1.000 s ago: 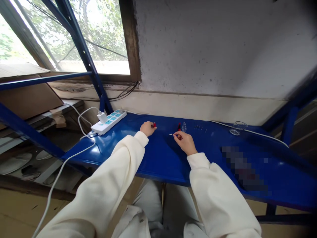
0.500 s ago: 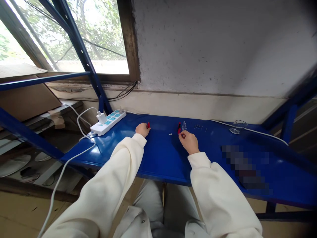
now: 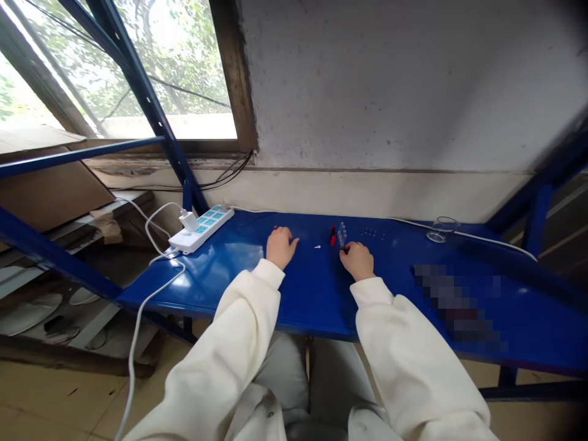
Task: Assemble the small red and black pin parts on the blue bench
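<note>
My left hand [image 3: 281, 248] is over the blue table with its thumb spread away from the fingers. Just past its fingertips shows the top of a small red piece [image 3: 275, 228], partly hidden by the hand. My right hand [image 3: 359, 261] is curled, thumb and forefinger close together; what they hold, if anything, is too small to make out. Its fingertips are right by a row of small clear pieces [image 3: 342, 233]. Left of that row lies a red and black piece [image 3: 333, 236]. A tiny white pointed piece [image 3: 317, 247] rests between my hands.
A white power strip [image 3: 202, 229] with a plug in it sits at the table's left end. Several tiny parts [image 3: 369, 232] lie right of the clear row. A clear glass dish [image 3: 443, 229] stands at the back right, near a white cable. A blurred dark item [image 3: 454, 306] lies nearer.
My left hand has moved right and opened, leaving the red piece behind it. My right hand has left the red and black piece and shifted right, beside the clear pieces.
</note>
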### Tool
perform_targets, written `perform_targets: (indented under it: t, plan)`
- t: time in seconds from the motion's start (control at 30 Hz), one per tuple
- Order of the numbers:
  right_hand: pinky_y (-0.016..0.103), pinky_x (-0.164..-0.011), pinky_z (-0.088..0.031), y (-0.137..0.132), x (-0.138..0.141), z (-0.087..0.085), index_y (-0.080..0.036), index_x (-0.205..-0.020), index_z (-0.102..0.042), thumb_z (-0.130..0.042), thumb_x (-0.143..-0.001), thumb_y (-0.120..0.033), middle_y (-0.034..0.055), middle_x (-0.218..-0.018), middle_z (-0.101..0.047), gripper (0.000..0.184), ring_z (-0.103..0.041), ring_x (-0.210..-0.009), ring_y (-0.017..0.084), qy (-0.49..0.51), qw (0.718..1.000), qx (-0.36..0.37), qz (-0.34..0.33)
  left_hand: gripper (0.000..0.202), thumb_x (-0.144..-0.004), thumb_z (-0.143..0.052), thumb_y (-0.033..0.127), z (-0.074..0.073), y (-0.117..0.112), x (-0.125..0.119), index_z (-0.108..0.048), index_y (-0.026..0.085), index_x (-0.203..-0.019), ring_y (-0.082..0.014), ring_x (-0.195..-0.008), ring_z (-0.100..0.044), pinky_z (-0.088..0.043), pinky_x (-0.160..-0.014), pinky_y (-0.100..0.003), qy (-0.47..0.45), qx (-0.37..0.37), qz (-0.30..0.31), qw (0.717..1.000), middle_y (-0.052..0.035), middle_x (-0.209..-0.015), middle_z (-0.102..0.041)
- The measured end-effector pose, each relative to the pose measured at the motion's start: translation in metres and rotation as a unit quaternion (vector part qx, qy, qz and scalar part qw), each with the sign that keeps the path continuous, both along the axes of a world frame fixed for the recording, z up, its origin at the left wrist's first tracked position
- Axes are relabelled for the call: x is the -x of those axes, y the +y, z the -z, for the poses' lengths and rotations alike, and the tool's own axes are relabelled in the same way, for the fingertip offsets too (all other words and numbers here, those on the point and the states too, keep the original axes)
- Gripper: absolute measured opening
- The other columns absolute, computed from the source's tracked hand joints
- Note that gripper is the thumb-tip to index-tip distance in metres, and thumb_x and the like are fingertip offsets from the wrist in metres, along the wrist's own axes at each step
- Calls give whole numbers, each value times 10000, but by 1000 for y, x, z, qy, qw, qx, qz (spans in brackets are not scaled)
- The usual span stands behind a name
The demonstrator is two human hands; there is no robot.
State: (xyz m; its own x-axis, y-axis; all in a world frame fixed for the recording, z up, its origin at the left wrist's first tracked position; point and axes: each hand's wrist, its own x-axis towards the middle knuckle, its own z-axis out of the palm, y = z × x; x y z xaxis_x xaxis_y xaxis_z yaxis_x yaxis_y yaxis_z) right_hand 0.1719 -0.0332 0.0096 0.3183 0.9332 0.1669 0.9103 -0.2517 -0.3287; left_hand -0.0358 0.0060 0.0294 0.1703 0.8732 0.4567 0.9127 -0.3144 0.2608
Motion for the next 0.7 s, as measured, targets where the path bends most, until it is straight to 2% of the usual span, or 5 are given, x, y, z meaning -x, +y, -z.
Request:
perform_targets:
  t: [0.13, 0.2, 0.27, 0.47, 0.7]
  plan:
    - [340, -715, -407, 4, -2, 1, -154, -955, -596, -459, -775, -312, 117, -994, -598, 276, -542, -956, 267, 2, 1000, 9, 9, 285, -842, -390, 256, 4, -21, -47, -489, 190, -1101, -195, -933, -483, -379, -765, -315, 26, -32, 136, 990, -74, -1040, -544]
    - [338, -711, -407, 8, -4, 0, -160, -952, -592, -476, -767, -329, 115, -977, -608, 276, -552, -947, 265, 4, 1000, 17, 7, 405, -843, -375, 238, 9, -27, -67, -374, 208, -1247, -211, -974, -460, -373, -756, -332, 43, -25, 152, 987, -84, -1123, -510]
    - [334, -704, -406, 13, -7, -2, -166, -950, -589, -493, -756, -340, 113, -947, -621, 277, -567, -925, 260, 10, 999, 32, 4, 462, -838, -370, 210, 14, -29, -80, -310, 211, -1297, -225, -1005, -440, -365, -759, -349, 61, -11, 153, 986, -92, -1186, -475]
    - [297, -648, -401, 27, -17, -6, -189, -927, -590, -547, -710, -361, 96, -905, -637, 280, -594, -869, 245, 42, 996, 75, -12, 324, -851, -349, 189, 21, -21, -87, -462, 177, -1155, -230, -959, -445, -344, -743, -359, 69, -19, 109, 991, -101, -1069, -521]
    - [313, -673, -396, 25, -14, -3, -193, -937, -579, -522, -732, -373, 90, -898, -639, 278, -586, -887, 248, 36, 997, 63, -8, 134, -842, -417, 232, 20, -15, -85, -535, 179, -877, -206, -875, -473, -337, -722, -341, 35, -31, 78, 996, -67, -915, -557]
